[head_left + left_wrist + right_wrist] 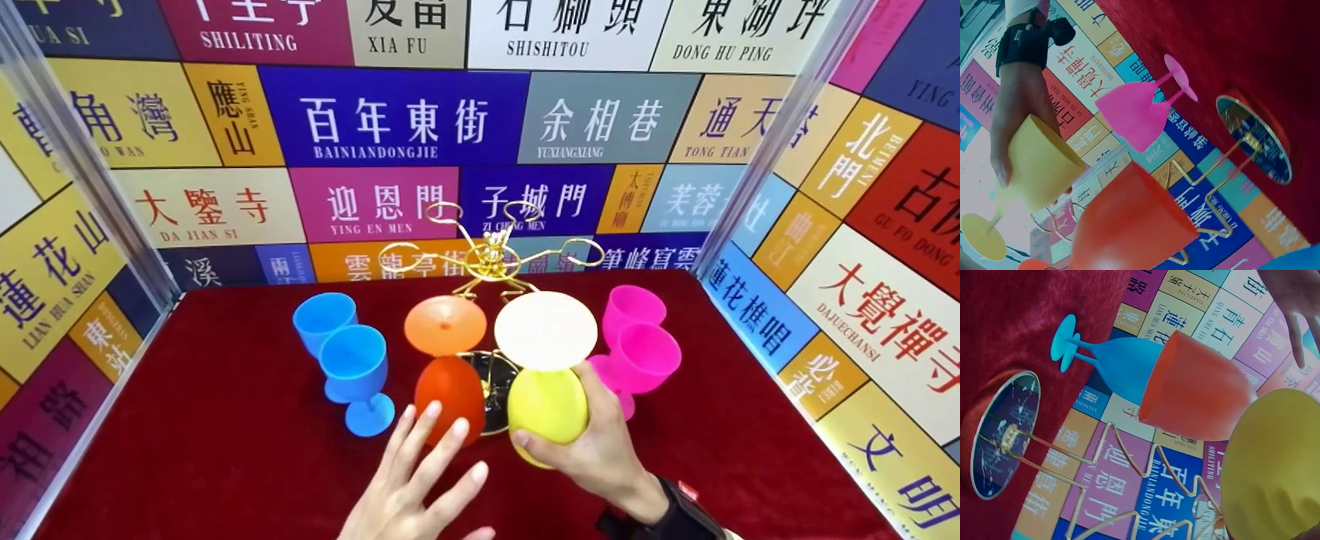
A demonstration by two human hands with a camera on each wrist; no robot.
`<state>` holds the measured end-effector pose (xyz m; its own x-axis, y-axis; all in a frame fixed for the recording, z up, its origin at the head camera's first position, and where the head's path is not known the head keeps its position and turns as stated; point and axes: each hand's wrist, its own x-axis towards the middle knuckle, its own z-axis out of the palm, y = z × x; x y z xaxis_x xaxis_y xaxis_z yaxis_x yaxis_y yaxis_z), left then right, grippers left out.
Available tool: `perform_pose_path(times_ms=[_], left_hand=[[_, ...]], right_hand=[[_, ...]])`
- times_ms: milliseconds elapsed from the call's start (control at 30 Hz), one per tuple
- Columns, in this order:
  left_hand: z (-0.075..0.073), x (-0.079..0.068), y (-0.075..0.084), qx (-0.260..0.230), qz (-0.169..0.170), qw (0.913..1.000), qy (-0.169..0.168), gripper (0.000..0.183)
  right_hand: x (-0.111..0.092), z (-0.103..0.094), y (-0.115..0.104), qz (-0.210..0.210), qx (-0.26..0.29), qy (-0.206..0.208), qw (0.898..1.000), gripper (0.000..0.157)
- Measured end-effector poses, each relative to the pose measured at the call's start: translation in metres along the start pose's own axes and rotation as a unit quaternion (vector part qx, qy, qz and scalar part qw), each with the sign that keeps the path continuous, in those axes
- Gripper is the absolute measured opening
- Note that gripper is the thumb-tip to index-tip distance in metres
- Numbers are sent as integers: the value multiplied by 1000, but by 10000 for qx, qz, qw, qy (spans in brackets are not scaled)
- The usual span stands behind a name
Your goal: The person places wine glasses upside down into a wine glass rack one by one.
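My right hand [604, 442] grips the bowl of a yellow goblet [551, 409] turned upside down, its round foot uppermost and its mouth facing the table. Beside it, an orange goblet [448, 390] is also inverted, high above the tabletop at the gold wire rack [493, 262]. My left hand [420, 480] has its fingers spread and overlaps the orange bowl in the head view; from the right wrist, those fingers [1296, 340] show apart from that goblet. Behind the two goblets, the rack's looped arms spread outward, and its round dark base [1255, 140] stands on the table.
Two blue goblets [352, 364] stand upright on the left, and two pink goblets [649, 360] stand upright on the right. Dark red cloth [225, 450] covers the table. Walls with colourful lettered panels [397, 116] enclose the back and both sides.
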<state>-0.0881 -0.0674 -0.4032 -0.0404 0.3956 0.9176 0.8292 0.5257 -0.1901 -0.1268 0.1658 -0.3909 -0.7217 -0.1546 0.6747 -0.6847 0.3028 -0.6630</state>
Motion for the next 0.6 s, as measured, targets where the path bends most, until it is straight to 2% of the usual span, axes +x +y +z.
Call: perform_pose_path(times_ms=[133,267,600], left_hand=[[4,-6,4,-109,-251,9996,55,61],[6,-12,5,-128,-287,9995,77,57],[9,-31,7,-249,-468,9984,-213,57]], right_hand=[[3,6,7,474,215,65,9986,77],[7,12,14,763,324,72,9965,78],[18,19,32,1380,466,-3,9893,74]])
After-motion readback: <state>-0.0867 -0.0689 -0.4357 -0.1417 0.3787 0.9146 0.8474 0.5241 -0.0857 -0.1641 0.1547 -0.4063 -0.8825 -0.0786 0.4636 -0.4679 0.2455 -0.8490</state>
